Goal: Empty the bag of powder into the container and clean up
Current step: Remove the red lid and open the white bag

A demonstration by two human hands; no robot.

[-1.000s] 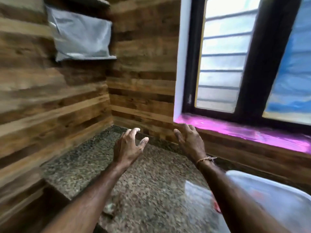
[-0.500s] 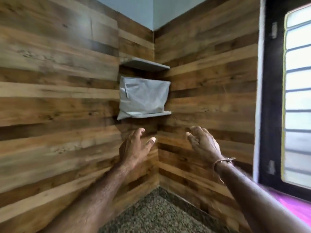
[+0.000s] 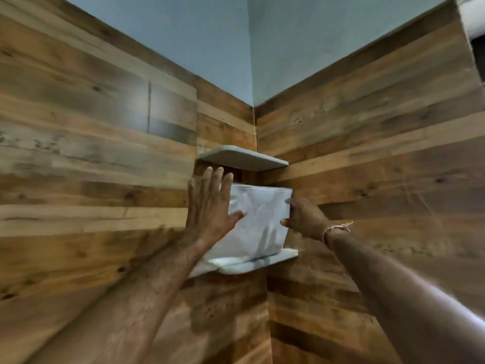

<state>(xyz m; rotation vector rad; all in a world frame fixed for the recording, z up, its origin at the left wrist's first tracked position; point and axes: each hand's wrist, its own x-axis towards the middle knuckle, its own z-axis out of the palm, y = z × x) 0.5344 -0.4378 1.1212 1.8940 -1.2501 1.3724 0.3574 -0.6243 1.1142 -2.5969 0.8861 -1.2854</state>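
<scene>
A white bag of powder [image 3: 259,219] stands upright on the lower corner shelf [image 3: 265,264], where the two wood-panelled walls meet. My left hand [image 3: 210,214] lies flat against the bag's left side, fingers straight and apart, thumb across the front. It hides the bag's left edge. My right hand [image 3: 304,219] pinches the bag's right edge between thumb and fingers. The bag's base rests on the shelf. No container is in view.
A second grey shelf [image 3: 244,158] juts out just above the bag, with a narrow gap over its top. Wood-plank walls [image 3: 91,179] close in on both sides. Painted wall [image 3: 236,48] rises above, and a window frame edge [image 3: 475,27] shows at the top right.
My view has swung up from the granite counter to the corner shelves. Both hands have risen from mid-air to the bag; the right has closed on its edge.
</scene>
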